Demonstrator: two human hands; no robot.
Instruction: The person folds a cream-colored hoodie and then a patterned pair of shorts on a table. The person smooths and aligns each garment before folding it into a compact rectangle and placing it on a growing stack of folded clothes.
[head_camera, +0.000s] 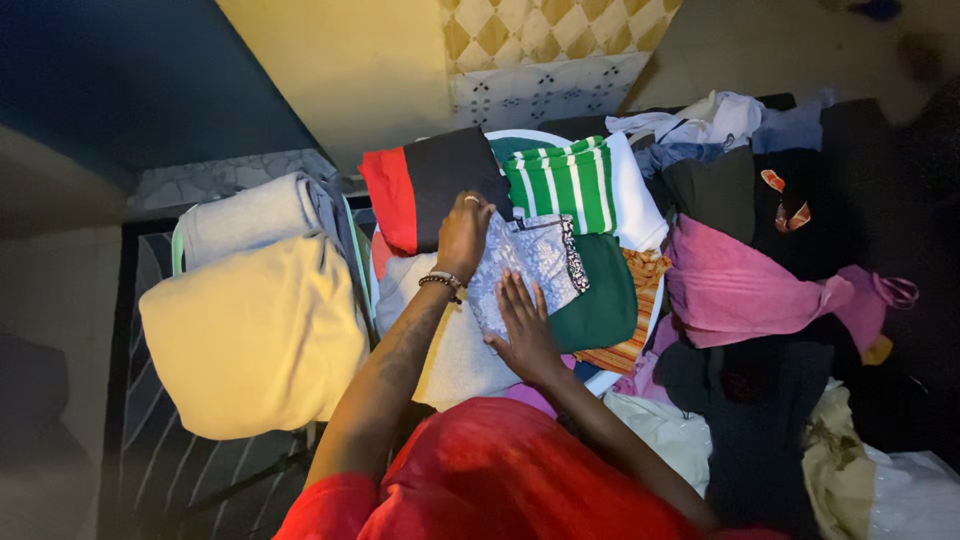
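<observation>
Red clothing of the person fills the near edge. Right hand lies flat, fingers spread, on a grey patterned cloth atop folded garments on a white round counter. Left hand, also empty, presses the cloth's far left corner. Judgement: hold both palms firm and keep the edges square. Yellow folded fabric hangs on a rack to the left; loose clothes, including a pink garment, are heaped to the right. Tiled wall lies beyond; lighting is dim.
</observation>
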